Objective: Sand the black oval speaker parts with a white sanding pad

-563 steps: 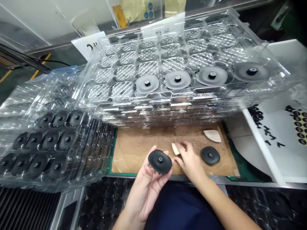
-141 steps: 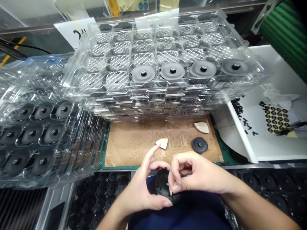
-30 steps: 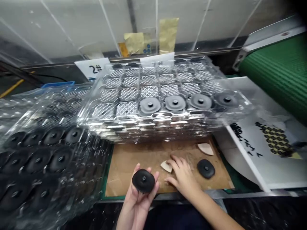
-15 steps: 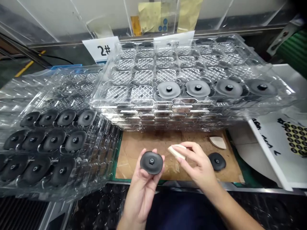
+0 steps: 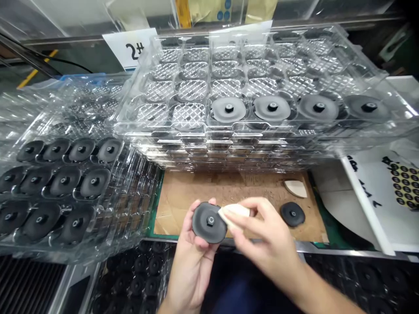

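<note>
My left hand grips a round black disc with a small hub in its middle, held face-up over the near edge of a brown cardboard mat. My right hand pinches a cream wedge-shaped pad and holds its tip against the disc's right rim. A second black disc and another cream pad lie on the mat to the right.
A stack of clear blister trays stands behind the mat, its top tray holding several grey discs. On the left, clear trays carry several black discs. A white board with a sheet of dark dots sits right.
My right hand has picked the cream pad up off the mat and brought it left to the disc in my left hand. The view has dipped and shifted a little.
</note>
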`<state>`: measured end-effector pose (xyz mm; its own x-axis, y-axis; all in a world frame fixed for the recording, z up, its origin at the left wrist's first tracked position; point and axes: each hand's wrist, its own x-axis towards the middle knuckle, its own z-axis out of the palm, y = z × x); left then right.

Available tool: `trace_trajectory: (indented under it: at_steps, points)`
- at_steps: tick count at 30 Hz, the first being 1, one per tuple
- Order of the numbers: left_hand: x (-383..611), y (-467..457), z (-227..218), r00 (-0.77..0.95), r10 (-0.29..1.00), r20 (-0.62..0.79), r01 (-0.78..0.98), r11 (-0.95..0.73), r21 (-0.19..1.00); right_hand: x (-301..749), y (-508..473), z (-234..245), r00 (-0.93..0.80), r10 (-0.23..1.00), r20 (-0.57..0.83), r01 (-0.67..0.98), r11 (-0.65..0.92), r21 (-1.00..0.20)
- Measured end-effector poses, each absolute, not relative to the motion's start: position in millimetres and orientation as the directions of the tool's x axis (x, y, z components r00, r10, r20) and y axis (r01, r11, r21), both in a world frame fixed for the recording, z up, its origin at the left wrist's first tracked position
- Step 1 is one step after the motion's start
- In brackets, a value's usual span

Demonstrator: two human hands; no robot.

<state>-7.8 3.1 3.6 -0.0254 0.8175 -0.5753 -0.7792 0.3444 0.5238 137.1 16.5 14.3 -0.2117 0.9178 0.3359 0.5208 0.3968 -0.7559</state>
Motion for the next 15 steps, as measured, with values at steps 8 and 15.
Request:
trace_trajectory:
  at_steps: [8,15]
  points:
    - [-3.5,1.5,5.8,0.001,0.832,-0.554,-0.772,0.353,0.529,140.8,15.7,15.4,-0.197,0.919,0.342,0.517,0.394,-0.760]
    - [-5.7,4.8,9.4,0.054,0.846,-0.530,-0.760,0.379,0.527,152.6,22.9,16.4,-0.238,0.904,0.356,0.499,0.428,-0.754]
